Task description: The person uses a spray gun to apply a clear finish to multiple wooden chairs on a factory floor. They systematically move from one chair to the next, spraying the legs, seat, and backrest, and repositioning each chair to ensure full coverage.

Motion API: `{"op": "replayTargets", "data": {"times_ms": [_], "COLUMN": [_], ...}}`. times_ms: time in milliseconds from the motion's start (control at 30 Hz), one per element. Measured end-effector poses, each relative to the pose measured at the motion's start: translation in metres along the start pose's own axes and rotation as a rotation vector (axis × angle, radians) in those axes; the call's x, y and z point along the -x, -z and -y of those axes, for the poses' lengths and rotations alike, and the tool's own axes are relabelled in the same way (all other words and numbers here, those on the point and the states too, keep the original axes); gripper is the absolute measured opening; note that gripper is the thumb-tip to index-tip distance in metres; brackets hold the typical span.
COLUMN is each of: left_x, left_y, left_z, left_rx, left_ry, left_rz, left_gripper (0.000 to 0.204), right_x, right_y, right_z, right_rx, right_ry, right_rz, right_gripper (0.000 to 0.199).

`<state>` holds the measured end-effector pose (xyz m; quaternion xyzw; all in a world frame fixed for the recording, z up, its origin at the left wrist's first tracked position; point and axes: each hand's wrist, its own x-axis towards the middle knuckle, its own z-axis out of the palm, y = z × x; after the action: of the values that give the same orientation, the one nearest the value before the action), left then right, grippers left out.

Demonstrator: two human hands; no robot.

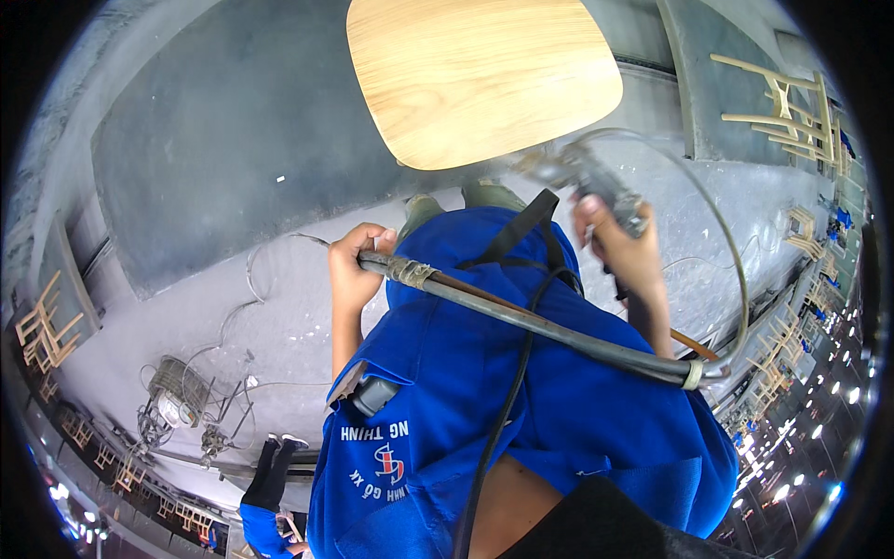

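My left hand is closed around a dark hose bundle with taped ends that runs across my blue shirt toward the right. My right hand grips a metal spray gun, blurred, held just below the edge of a light wooden panel with rounded corners. A thin clear hose loops from the gun round to the bundle's right end. My shoes show under the panel's near edge.
The grey floor is stained and dusty. A wire-caged lamp or fan with loose cables lies at left. Another person in blue stands at lower left. Wooden chair frames line the right and left edges.
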<state>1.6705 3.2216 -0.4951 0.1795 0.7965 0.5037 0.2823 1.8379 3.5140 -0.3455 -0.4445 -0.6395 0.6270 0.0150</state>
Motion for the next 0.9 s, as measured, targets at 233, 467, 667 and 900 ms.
{"op": "replayTargets", "data": {"times_ms": [233, 467, 667, 900], "left_x": [0.001, -0.014, -0.035, -0.049], "left_y": [-0.001, -0.022, -0.029, -0.056], "left_z": [0.001, 0.014, 0.024, 0.001], "left_rx": [-0.038, -0.055, 0.07, 0.19], "left_ry": [0.025, -0.031, 0.012, 0.093], "left_rz": [0.02, 0.152, 0.539, 1.051], "left_gripper": [0.02, 0.023, 0.013, 0.032], "right_x": [-0.018, -0.01, 0.02, 0.041], "right_y": [0.01, 0.103, 0.095, 0.01], "right_z": [-0.033, -0.042, -0.077, -0.169], "right_rx": [0.07, 0.418, 0.073, -0.426], "right_ry": [-0.072, 0.068, 0.007, -0.145], "right_rz": [-0.115, -0.757, -0.777, -0.414], "right_gripper": [0.023, 0.033, 0.037, 0.049]}}
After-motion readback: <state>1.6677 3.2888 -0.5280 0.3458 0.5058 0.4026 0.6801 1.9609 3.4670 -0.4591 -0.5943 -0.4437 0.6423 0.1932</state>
